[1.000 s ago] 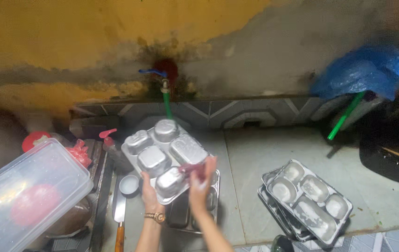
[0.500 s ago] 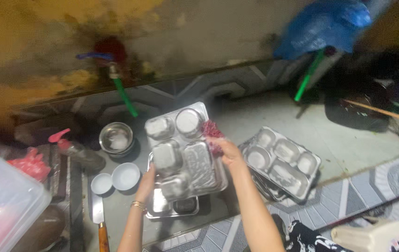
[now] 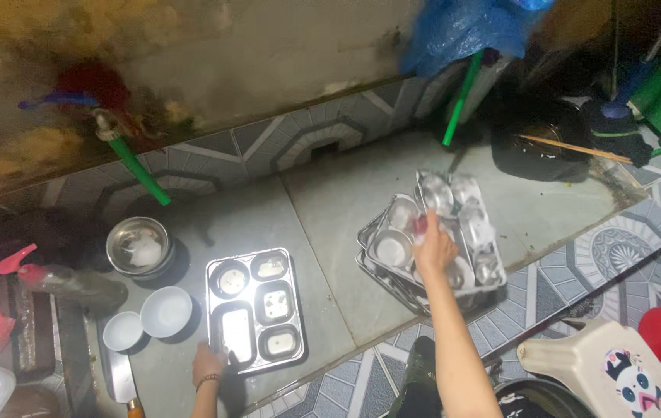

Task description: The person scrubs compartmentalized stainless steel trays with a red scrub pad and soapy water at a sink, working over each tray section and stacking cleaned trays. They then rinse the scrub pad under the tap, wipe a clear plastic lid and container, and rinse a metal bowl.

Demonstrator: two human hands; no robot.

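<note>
Head view, change: half a second ago both hands held one steel compartment tray over the middle of the floor; that tray now sits on the tray stack [image 3: 411,255] at the right.
Right hand [image 3: 435,248]: closed on the carried tray [image 3: 458,224], which tilts atop the stack.
Left hand [image 3: 208,364]: fingers rest on the near-left edge of the flat tray [image 3: 255,308]; grip unclear.
Near left: steel bowl [image 3: 139,244], two small white bowls [image 3: 166,311].
Meaning: one tray looks moved aside, the flat one next in hand.
</note>
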